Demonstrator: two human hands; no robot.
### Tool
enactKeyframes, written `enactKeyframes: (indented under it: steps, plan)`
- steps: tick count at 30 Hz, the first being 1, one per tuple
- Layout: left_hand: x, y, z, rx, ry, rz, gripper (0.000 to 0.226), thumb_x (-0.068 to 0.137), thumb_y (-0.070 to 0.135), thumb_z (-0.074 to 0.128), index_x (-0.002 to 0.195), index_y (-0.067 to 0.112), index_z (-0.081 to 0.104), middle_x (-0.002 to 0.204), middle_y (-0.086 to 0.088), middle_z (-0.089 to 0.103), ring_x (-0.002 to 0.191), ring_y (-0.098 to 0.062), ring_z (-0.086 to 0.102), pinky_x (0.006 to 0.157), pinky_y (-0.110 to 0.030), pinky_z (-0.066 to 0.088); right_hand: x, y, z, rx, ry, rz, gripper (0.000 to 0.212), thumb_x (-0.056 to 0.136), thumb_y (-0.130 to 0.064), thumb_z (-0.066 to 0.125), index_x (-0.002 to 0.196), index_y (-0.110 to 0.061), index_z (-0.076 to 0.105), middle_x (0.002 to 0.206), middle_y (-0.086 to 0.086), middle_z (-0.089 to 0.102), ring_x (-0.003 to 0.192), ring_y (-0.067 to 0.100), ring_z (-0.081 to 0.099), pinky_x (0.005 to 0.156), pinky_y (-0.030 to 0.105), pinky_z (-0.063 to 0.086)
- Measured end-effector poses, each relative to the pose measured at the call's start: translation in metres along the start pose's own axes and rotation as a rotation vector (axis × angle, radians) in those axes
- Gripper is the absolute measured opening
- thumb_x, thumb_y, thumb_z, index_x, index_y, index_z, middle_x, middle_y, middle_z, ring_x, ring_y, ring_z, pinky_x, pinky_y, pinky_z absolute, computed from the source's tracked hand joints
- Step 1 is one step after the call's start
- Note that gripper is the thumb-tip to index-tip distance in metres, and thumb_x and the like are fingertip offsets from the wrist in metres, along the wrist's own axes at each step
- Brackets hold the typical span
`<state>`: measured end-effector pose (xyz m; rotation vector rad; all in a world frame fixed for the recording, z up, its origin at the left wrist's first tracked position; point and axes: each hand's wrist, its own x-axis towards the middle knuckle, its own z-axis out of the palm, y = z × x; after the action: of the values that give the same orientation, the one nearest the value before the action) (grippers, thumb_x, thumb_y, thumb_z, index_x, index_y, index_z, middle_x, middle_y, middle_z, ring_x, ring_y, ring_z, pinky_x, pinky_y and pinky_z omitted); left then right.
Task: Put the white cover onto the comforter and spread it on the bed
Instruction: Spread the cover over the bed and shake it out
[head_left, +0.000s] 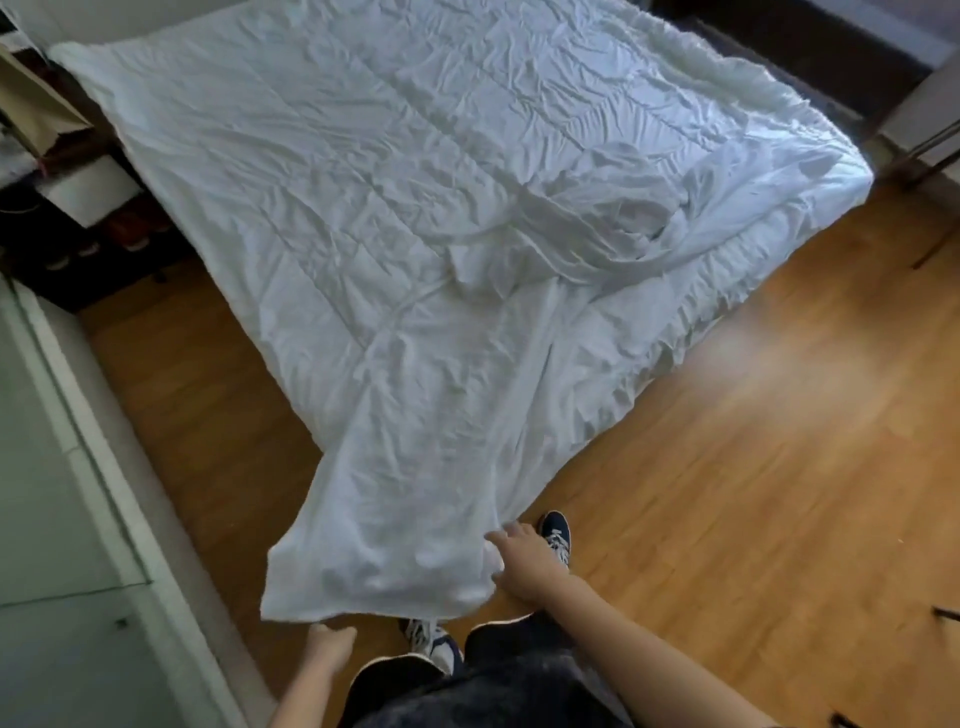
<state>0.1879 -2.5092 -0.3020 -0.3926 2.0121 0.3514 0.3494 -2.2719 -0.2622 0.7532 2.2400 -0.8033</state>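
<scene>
A white covered comforter (395, 218) lies spread and wrinkled over the bed, with a bunched fold (587, 244) near its right side. Its near corner (384, 545) is lifted off the bed and hangs over the wooden floor in front of me. My left hand (330, 642) grips the bottom edge of that corner from below; most of its fingers are hidden by the cloth. My right hand (519, 558) holds the corner's right edge, fingers curled into the fabric.
Wooden floor (753, 441) surrounds the bed's near end. A white door or cabinet panel (57, 467) stands at the left. Shelving with shoes (104, 244) sits at the far left. My feet in dark sneakers (556, 535) stand just under the hanging corner.
</scene>
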Motion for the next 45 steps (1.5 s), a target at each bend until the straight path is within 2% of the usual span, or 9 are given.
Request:
enactKeyframes:
  steps: [2,4,11,22,26,31,38,40,45]
  plan:
    - [-0.019,0.034,0.021,0.104,-0.056,0.181,0.046,0.098,0.012,0.052,0.139,-0.005,0.041,0.136,-0.022,0.050,0.114,-0.032,0.052,0.097,-0.036,0.043,-0.011,0.018,-0.007,0.090,0.080,0.065,0.049,0.092,-0.022,0.051,0.140,-0.018,0.045,0.142,0.011,0.044,0.133,0.031,0.036,0.106,0.040,0.036]
    - [-0.042,0.070,0.037,0.226,-0.049,0.295,0.045,0.099,0.021,0.051,0.139,0.001,0.042,0.138,-0.017,0.049,0.123,-0.030,0.050,0.094,-0.031,0.041,-0.025,0.040,-0.013,0.163,0.118,0.134,0.043,0.093,-0.019,0.047,0.135,-0.016,0.049,0.135,0.010,0.049,0.128,0.030,0.040,0.102,0.038,0.039]
    - [-0.109,0.184,0.113,0.428,0.029,0.559,0.041,0.096,0.026,0.044,0.135,0.012,0.048,0.135,-0.011,0.054,0.118,-0.029,0.053,0.089,-0.031,0.040,-0.070,0.157,-0.040,0.281,0.139,0.246,0.044,0.094,-0.025,0.047,0.137,-0.018,0.048,0.138,0.006,0.050,0.127,0.024,0.044,0.098,0.035,0.043]
    - [-0.199,0.330,0.292,0.628,0.094,0.723,0.040,0.100,0.029,0.041,0.138,0.017,0.045,0.136,-0.009,0.054,0.115,-0.027,0.055,0.086,-0.031,0.045,-0.115,0.396,-0.141,0.417,0.252,0.388,0.038,0.098,-0.029,0.048,0.134,-0.018,0.052,0.134,0.000,0.055,0.117,0.017,0.054,0.091,0.030,0.047]
    - [-0.202,0.378,0.316,0.669,0.159,0.759,0.037,0.100,0.027,0.040,0.135,0.018,0.046,0.132,-0.006,0.057,0.109,-0.025,0.058,0.088,-0.034,0.049,-0.087,0.442,-0.191,0.392,0.258,0.348,0.036,0.098,-0.026,0.047,0.133,-0.018,0.052,0.130,0.001,0.058,0.112,0.016,0.056,0.085,0.026,0.047]
    - [-0.169,0.460,0.322,0.668,0.246,0.706,0.040,0.101,0.024,0.040,0.140,0.016,0.041,0.137,-0.009,0.051,0.113,-0.026,0.056,0.086,-0.033,0.046,-0.011,0.466,-0.264,0.301,0.194,0.240,0.037,0.098,-0.025,0.047,0.134,-0.019,0.051,0.131,0.002,0.057,0.118,0.019,0.053,0.091,0.030,0.048]
    - [-0.105,0.623,0.340,0.518,0.228,0.618,0.047,0.098,0.018,0.046,0.143,0.010,0.036,0.140,-0.015,0.044,0.120,-0.033,0.049,0.090,-0.042,0.044,0.123,0.501,-0.392,0.142,0.093,0.154,0.036,0.097,-0.020,0.043,0.131,-0.015,0.052,0.127,0.006,0.055,0.120,0.025,0.048,0.089,0.034,0.046]
    - [-0.097,0.670,0.346,0.308,0.219,0.491,0.053,0.098,0.026,0.049,0.145,0.008,0.032,0.142,-0.016,0.042,0.123,-0.035,0.048,0.093,-0.043,0.043,0.163,0.506,-0.431,0.098,0.073,0.142,0.039,0.098,-0.021,0.043,0.137,-0.016,0.048,0.133,0.006,0.051,0.124,0.025,0.046,0.092,0.035,0.044]
    - [-0.087,0.746,0.352,-0.399,0.318,0.189,0.097,0.086,0.047,0.066,0.153,0.007,0.008,0.152,-0.021,0.030,0.134,-0.039,0.037,0.102,-0.052,0.037,0.254,0.491,-0.501,0.155,0.112,0.139,0.048,0.099,-0.028,0.046,0.145,-0.017,0.036,0.143,0.007,0.043,0.127,0.026,0.044,0.096,0.039,0.045]
